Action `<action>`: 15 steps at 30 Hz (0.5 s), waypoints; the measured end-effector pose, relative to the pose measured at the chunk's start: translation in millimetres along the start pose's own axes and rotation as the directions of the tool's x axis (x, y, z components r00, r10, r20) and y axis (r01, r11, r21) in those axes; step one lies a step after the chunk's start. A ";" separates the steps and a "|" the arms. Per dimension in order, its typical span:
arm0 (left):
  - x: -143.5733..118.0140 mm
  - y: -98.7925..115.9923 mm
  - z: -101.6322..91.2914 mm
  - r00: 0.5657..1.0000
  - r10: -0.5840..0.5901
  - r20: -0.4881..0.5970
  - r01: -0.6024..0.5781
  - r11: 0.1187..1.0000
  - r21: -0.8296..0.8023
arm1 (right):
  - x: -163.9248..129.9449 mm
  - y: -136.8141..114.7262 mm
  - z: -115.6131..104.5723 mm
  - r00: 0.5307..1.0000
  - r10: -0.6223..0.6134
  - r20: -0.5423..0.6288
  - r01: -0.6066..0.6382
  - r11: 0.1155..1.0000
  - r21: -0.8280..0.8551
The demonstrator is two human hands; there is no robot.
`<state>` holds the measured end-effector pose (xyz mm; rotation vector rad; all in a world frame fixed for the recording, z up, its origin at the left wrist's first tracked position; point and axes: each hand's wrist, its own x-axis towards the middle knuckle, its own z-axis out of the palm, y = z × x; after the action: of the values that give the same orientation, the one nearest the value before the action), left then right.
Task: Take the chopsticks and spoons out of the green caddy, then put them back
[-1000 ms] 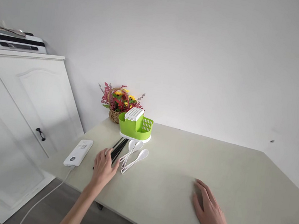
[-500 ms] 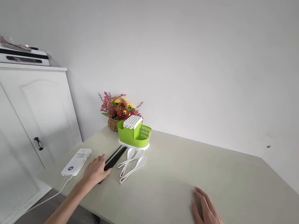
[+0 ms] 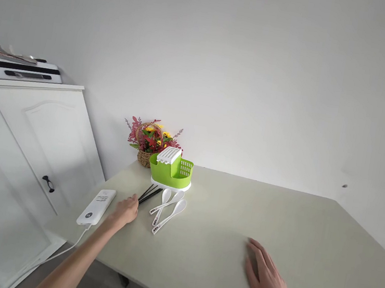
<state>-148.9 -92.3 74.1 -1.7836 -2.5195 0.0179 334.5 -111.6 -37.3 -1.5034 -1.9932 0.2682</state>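
My left hand is closed around a bundle of black chopsticks, whose far ends fan out toward the green holder; their near ends are hidden by the hand. Just right of them lie several white spoons, partly overlapping on the table. Behind the spoons stands a green utensil holder with a white slotted top and a white base. My right hand rests on the table at the right, palm down, fingers stretched out and holding nothing.
A white power bank with a cable lies left of my left hand. A wicker basket of flowers stands behind the holder, near the wall. The white cabinet adjoins the table on the left.
My left hand has closed around the chopsticks, which now bunch together in it with their far ends spread. The right hand stays in the same place on the table.
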 end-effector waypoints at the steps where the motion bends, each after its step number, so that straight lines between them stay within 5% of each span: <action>1: -3.7 1.5 2.8 1.000 -0.022 -0.019 0.021 0.999 -0.031 | 0.4 0.1 -0.3 1.000 -0.008 0.002 0.008 1.000 0.000; 8: -30.9 1.0 0.4 0.951 -0.245 -0.188 0.140 0.885 -0.443 | 0.8 0.1 -0.7 1.000 -0.012 0.020 0.012 1.000 -0.012; 12: -34.2 24.6 -14.6 0.915 -0.351 -0.200 0.089 0.658 -0.748 | 0.3 1.3 1.5 1.000 -0.001 0.027 0.001 1.000 0.007; 15: -37.5 74.3 -14.5 0.920 -0.373 -0.120 0.046 0.406 -0.913 | -1.3 3.0 2.6 1.000 0.012 0.017 -0.012 0.999 0.034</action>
<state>-65.8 -103.2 84.1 -1.3562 -2.6062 -1.8211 335.6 -111.3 -41.4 -1.4973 -1.9836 0.3191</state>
